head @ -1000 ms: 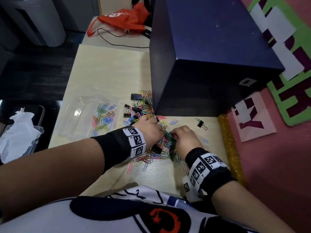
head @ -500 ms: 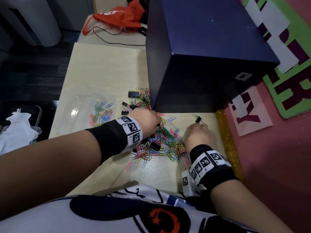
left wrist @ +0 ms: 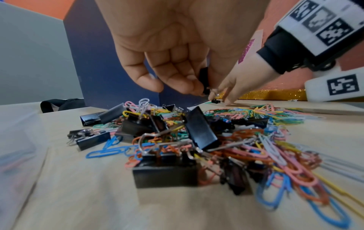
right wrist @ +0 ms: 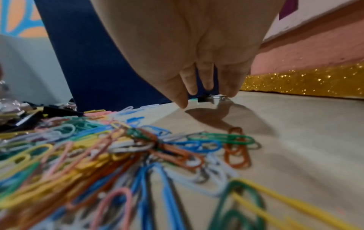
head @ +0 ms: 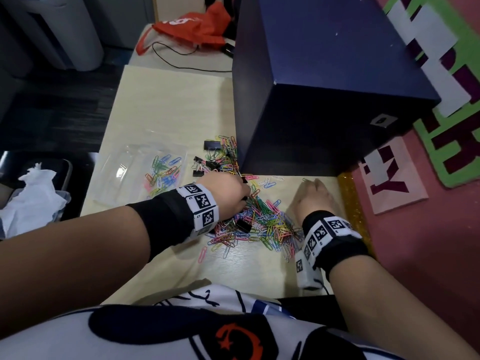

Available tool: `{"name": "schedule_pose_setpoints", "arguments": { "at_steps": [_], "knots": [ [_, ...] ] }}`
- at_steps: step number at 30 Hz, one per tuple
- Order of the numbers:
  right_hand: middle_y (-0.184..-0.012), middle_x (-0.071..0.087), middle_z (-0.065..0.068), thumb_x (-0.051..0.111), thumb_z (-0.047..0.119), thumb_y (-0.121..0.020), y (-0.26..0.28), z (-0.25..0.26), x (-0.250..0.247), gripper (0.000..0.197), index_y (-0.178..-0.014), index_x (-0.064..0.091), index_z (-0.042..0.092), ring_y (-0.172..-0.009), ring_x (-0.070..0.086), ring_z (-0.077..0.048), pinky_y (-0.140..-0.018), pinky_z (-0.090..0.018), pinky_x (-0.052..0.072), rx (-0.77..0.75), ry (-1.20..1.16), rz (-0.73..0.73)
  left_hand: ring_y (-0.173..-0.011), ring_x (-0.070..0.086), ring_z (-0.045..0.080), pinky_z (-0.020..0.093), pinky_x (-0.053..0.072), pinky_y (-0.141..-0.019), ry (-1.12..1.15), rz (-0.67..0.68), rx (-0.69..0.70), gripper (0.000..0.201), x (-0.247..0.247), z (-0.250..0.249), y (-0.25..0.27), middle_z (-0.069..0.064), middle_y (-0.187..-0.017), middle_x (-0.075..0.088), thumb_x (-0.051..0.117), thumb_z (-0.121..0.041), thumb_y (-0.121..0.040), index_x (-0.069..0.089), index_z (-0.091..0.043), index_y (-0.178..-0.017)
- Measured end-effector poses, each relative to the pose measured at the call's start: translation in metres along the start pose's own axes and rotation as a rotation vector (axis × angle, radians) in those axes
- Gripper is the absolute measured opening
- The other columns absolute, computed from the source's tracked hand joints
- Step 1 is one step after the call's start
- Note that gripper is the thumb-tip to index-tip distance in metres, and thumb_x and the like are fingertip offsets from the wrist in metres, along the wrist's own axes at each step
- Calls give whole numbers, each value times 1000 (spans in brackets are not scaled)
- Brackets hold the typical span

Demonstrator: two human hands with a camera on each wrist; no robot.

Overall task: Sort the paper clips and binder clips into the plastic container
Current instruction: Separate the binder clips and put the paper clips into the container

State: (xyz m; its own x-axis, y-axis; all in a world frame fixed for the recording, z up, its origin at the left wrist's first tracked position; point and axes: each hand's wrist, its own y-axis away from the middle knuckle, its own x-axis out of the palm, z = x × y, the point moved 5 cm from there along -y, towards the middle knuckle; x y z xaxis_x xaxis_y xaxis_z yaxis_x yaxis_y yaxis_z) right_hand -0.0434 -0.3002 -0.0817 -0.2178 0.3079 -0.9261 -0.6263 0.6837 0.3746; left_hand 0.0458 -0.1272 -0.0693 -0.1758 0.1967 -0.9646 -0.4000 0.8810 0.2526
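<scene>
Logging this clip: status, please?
Left hand pinches a binder clip. Right hand open, reaching a lone binder clip. Nothing in the way.

The right hand [head: 313, 198] was motion-blurred in the head view, hiding whether its fingertips [right wrist: 230, 93] touched the small binder clip [right wrist: 204, 99] just beneath them

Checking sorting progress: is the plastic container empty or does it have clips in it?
Not empty: the plastic container holds coloured paper clips.
</scene>
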Motion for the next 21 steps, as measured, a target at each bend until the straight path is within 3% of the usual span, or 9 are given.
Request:
{"name": "schedule_pose_setpoints", "arguments": {
  "at_steps": [4, 7, 10, 13, 17, 21],
  "knots": [
    [-138, 38, -13, 43, 2, -87, 5, 11, 9, 49, -135, 41, 8, -126, 36, -32, -101, -35, 35, -107, 107, 12, -100, 60, 28, 40, 53, -80, 17, -2, -12, 31, 0, 2, 3, 6, -109, 60, 38, -34, -98, 57, -15, -114],
    [-129, 47, -13, 40, -2, -86, 4, 12, 14, 44, -127, 49, 12, -118, 43, -31, -95, -35, 39, -182, 41, -73, -102, 59, 28, 40, 52, -81, 25, 11, -18, 32, 1, 5, 4, 6, -111, 60, 38, -33, -98, 57, -16, -116],
    [-125, 52, -9, 40, 4, -89, -7, 0, 10, 37, -122, 53, 17, -115, 48, -29, -93, -34, 39, -124, -135, -130, -101, 60, 27, 39, 52, -80, 36, 20, -37, 32, 2, 9, 4, 5, -111, 61, 38, -35, -98, 58, -17, -116],
    [-123, 52, -9, 50, 20, -91, -20, -14, 2, 24, -113, 58, 19, -113, 50, -30, -94, -33, 42, -71, -197, -235, -100, 60, 28, 38, 52, -79, 36, 24, -41, 32, 2, 9, 2, 5, -110, 62, 38, -35, -98, 59, -17, -114],
    [-138, 38, -8, 52, 21, -88, -21, -18, -1, 36, -124, 55, 21, -125, 34, -29, -101, -38, 33, -26, -78, -285, -97, 60, 28, 38, 52, -78, 40, -6, -27, 31, 1, 3, 0, 5, -107, 62, 38, -34, -98, 59, -15, -109],
    [-138, 35, -10, 45, 2, -88, -10, 3, 12, 47, -133, 46, 16, -128, 34, -29, -102, -35, 34, -132, -73, -38, -97, 60, 29, 37, 52, -78, 54, 8, -52, 30, 0, 3, -3, 7, -107, 62, 39, -33, -98, 59, -14, -109]
  ]
}}
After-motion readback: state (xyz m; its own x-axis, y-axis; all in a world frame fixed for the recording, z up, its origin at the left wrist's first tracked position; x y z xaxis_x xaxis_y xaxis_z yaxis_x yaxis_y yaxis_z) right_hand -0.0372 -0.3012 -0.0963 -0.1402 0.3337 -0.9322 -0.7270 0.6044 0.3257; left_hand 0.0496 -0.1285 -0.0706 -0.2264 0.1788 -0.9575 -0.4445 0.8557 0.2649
